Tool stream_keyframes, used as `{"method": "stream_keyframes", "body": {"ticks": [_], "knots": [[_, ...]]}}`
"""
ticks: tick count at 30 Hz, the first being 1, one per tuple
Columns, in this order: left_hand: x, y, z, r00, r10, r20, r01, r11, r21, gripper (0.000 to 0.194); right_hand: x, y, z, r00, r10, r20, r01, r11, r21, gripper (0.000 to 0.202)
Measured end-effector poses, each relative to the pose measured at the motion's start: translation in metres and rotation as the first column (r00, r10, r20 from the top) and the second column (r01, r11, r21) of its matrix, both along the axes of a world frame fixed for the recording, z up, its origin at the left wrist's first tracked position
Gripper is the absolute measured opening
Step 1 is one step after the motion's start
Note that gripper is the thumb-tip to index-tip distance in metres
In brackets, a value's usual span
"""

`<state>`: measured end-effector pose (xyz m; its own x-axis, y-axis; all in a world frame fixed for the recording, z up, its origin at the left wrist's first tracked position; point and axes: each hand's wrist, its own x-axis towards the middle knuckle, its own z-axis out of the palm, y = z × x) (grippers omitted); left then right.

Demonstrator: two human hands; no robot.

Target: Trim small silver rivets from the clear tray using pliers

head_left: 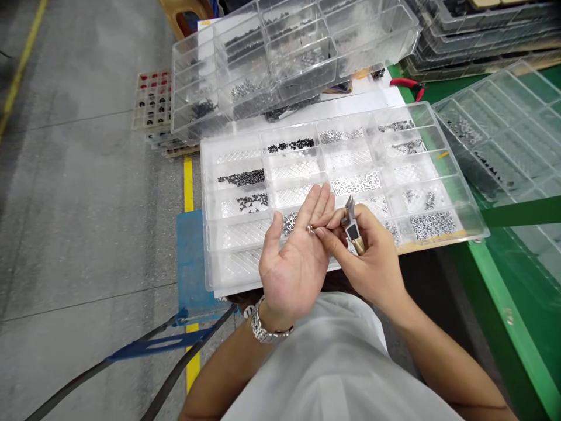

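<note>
My left hand [295, 260] lies palm up with its fingers stretched out, over the front of a clear compartment tray [473, 225]. My right hand [366, 251] pinches a tiny metal piece [311, 229] between thumb and forefinger, against the fingers of my left palm. Cutting pliers [352, 225] are also held in my right hand, jaws pointing away from me. Small black screws [291, 145] and silver screws [357, 183] fill several compartments under and beyond my hands.
Another clear tray [302, 88] stands tilted behind. Red-handled pliers [407, 83] lie at the back right, near stacked trays [486, 41]. A further clear tray [508, 128] rests on the green table [491, 275]. A box with red and black parts [153, 99] is at left.
</note>
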<state>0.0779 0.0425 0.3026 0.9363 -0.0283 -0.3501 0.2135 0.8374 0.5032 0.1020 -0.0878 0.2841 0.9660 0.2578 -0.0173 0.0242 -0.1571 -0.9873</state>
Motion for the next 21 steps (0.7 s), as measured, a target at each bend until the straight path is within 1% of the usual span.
{"method": "stream_keyframes", "body": {"ticks": [3, 7, 13, 17, 21], "knots": [[0.002, -0.001, -0.001, 1.000, -0.010, 0.001, 0.010, 1.000, -0.003, 0.074, 0.001, 0.000, -0.002, 1.000, -0.015, 0.019, 0.015, 1.000, 0.009, 0.014], [0.003, -0.002, -0.003, 1.000, -0.020, 0.017, 0.021, 0.999, -0.042, 0.074, 0.000, 0.000, -0.005, 0.999, -0.033, 0.031, 0.032, 0.999, 0.025, 0.014], [0.002, -0.005, -0.010, 0.999, -0.041, 0.030, 0.043, 0.998, -0.050, 0.071, 0.000, 0.001, -0.010, 0.995, -0.051, 0.085, 0.050, 0.999, 0.012, 0.017], [0.002, -0.006, -0.016, 0.995, -0.079, 0.068, 0.077, 0.996, 0.037, 0.070, -0.001, 0.000, -0.013, 0.995, -0.063, 0.081, 0.059, 0.997, 0.049, 0.017], [0.004, -0.005, -0.017, 0.991, -0.094, 0.099, 0.082, 0.989, 0.123, 0.070, -0.001, -0.002, -0.014, 0.995, -0.065, 0.079, 0.060, 0.996, 0.063, 0.015]]}}
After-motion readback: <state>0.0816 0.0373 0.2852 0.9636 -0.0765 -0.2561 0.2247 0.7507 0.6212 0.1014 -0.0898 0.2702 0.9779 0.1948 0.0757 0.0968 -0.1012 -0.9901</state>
